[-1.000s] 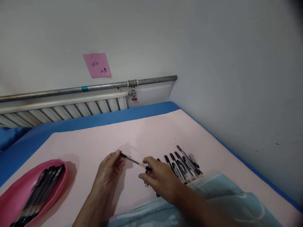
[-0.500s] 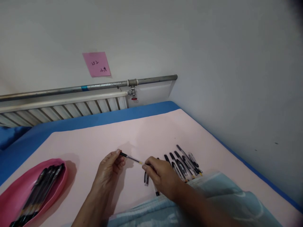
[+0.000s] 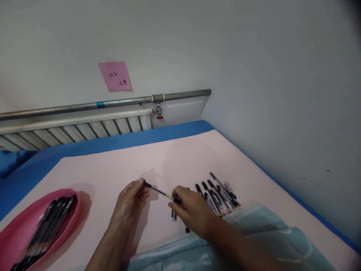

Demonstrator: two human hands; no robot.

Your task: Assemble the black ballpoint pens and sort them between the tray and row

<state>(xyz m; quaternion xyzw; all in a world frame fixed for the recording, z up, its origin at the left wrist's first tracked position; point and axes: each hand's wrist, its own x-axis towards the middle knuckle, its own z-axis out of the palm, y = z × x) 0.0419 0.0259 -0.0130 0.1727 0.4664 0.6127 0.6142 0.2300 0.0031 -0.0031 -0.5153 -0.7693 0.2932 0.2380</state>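
Note:
My left hand pinches the dark end of a thin pen refill just above the pink surface. My right hand is closed around the refill's other end, where a small black piece shows at the fingertips; pen parts lie under the palm. Just right of that hand lies a row of several black and clear pens.
A pink oval tray at the lower left holds several black pens. The pink sheet covers a blue surface. A light blue cloth lies at the near edge. A radiator, a metal pipe and white walls bound the back and right.
My right hand slid slightly left along the refill and dipped toward the sheet. The left hand stayed where it was.

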